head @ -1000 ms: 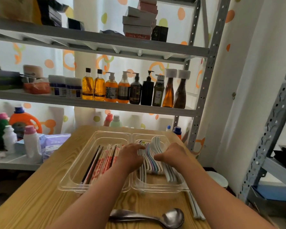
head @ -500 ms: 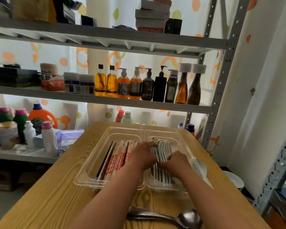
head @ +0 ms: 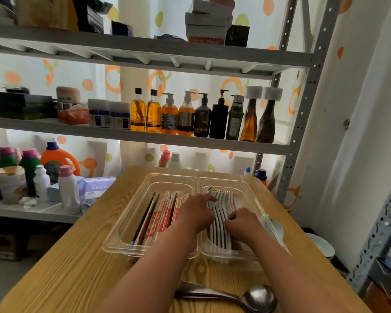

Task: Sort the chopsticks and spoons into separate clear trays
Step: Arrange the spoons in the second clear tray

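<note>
Two clear plastic trays stand side by side, touching, on the light wooden surface. The left tray holds the chopsticks, which lie lengthwise in one flat bundle. Two or three of them are dark and the others are white with a red pattern; they overlap, so I cannot count them exactly. The right tray holds the white spoons, which stand on edge and are packed close in one row. I see about eight of them.

Both hands are at this row. The left hand reaches over the wall between the two trays. Its fingers are only lightly bent and released, and they rest against the left side of the row. The right hand is on the right side of the row. Its fingers are curled down onto the edges of the spoons, but I cannot tell whether they are grasping one.

One pale spoon lies outside, just beside the right wall of the right tray. One large metal spoon lies on the surface near the front edge, apart from the trays, with its bowl to the right.

Behind the surface is a grey metal shelf, with nine bottles in one row.
</note>
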### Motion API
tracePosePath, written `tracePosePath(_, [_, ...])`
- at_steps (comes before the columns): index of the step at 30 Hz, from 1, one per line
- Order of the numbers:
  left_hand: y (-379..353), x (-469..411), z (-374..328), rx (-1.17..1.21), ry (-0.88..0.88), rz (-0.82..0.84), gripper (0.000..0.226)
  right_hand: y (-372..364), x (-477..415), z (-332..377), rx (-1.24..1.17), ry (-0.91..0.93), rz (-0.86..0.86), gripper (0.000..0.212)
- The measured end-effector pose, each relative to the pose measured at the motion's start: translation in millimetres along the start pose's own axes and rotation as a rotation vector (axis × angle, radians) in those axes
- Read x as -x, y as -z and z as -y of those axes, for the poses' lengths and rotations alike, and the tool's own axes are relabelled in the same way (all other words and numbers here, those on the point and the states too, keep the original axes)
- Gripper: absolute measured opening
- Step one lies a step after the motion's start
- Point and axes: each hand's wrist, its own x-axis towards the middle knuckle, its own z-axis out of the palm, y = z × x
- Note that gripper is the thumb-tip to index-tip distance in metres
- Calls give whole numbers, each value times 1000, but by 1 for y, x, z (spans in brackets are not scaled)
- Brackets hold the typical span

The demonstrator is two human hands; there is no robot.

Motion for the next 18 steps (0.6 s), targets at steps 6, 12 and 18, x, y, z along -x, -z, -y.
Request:
tracePosePath(6, [-2,-1,0,1,4,1,49,-1,0,-2,39,6,-14,11])
tracePosePath(12, [-4,-3,3,-3,-4,1,48,3,4,-4,-21,18,-71,28])
tracePosePath(18, [-6,-6,4,-89,-45,10,44,3,4,-3,-15,10,-106,13])
